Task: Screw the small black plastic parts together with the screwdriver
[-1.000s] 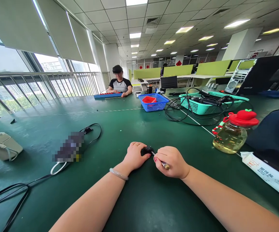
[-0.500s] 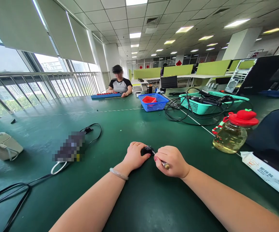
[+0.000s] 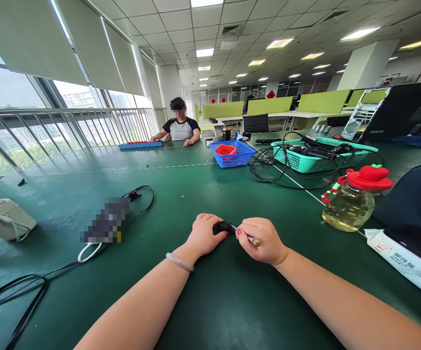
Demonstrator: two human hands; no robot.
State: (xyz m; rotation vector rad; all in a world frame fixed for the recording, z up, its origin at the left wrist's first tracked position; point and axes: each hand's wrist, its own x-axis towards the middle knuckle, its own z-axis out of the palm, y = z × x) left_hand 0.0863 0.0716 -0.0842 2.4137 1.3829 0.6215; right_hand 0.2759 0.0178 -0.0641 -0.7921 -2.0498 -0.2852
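Observation:
A small black object (image 3: 224, 227), its kind too small to make out, lies on the green table. My left hand (image 3: 205, 234) has its fingers and thumb closed round the left side of it. My right hand (image 3: 261, 239) pinches a slim metal pen-like tool (image 3: 254, 240) with a brass-coloured rear end. The tool slants down to the left, and its tip meets or nearly meets the right side of the black object. Whether they touch, I cannot tell.
A phone-like device (image 3: 106, 221) with cables lies to the left, near a beige case (image 3: 4, 218). Ahead stand a blue basket (image 3: 232, 160) and a teal basket (image 3: 303, 165) of cables. A red-lidded bottle (image 3: 352, 209) is at right. A person (image 3: 181, 129) sits across.
My right hand has shifted slightly right and up with the tool. The left hand stays on the black object. Across the table, the long blue tray has slid left beside the other person.

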